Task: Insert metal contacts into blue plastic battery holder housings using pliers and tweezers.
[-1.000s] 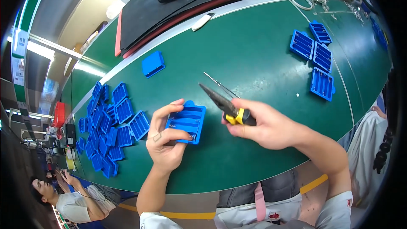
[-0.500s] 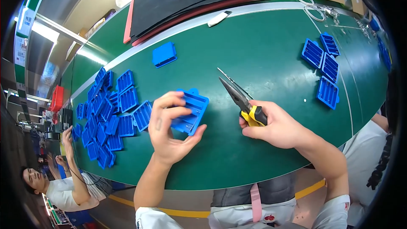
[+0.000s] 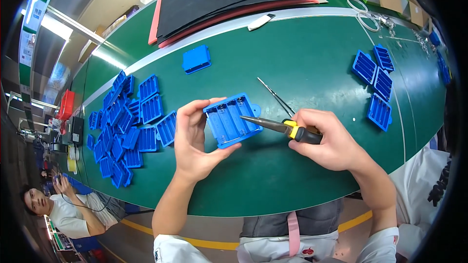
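My left hand [image 3: 195, 148] grips a blue battery holder [image 3: 229, 125] by its edges, its open slots facing up and small springs showing at the slot ends. In my right hand [image 3: 326, 141] is a pair of needle-nose pliers [image 3: 275, 125] with yellow and black handles. The jaw tips reach over the holder's slots; whether they touch it I cannot tell. Tweezers [image 3: 277, 98] lie on the table just beyond the pliers. Left of my left hand a heap of similar blue holders [image 3: 117, 131] is spread out.
Several blue holders [image 3: 379, 85] lie at the right, and one sits face down [image 3: 197, 60] farther back. Black sheets [image 3: 234, 7] are stacked at the far edge of the green table [image 3: 273, 180], near a white-handled tool [image 3: 261, 22]. A co-worker [image 3: 83, 209] is at the left.
My left hand has turned the battery holder so its slots face up. The pliers have swung left and closer, their tips now over the holder. The co-worker's raised arm has come down.
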The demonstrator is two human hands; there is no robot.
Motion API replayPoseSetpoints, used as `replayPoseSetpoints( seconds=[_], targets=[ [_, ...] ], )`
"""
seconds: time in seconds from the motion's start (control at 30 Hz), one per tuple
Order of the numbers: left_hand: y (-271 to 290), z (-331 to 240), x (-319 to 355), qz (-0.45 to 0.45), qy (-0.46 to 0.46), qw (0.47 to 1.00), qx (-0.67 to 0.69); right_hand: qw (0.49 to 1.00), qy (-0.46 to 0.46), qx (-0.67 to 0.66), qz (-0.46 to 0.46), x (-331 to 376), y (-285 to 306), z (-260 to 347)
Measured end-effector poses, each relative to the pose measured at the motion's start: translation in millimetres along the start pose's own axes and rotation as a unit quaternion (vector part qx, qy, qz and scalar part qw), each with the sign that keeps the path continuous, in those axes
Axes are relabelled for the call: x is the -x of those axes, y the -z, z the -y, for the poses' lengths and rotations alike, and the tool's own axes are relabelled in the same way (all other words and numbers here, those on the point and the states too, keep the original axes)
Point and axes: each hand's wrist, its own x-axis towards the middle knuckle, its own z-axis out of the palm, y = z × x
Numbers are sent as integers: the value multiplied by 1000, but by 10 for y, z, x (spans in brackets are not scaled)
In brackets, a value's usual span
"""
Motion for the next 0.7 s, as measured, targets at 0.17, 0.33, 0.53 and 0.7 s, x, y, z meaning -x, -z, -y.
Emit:
replayPoseSetpoints(
  seconds=[0.17,0.33,0.53,0.7],
  targets=[
    [63,-92,-39,13,68,996,63,996,82,14,-16,-13,-56,-82],
    [2,-146,-59,-34,93,983,155,991,116,32,-52,-15,-39,-31],
    [71,-25,-25,-9,76,990,115,979,141,137,-56,-16,-42,-21],
    [71,-33,-37,-5,62,997,48,974,139,169,-56,12,-28,17]
  ],
)
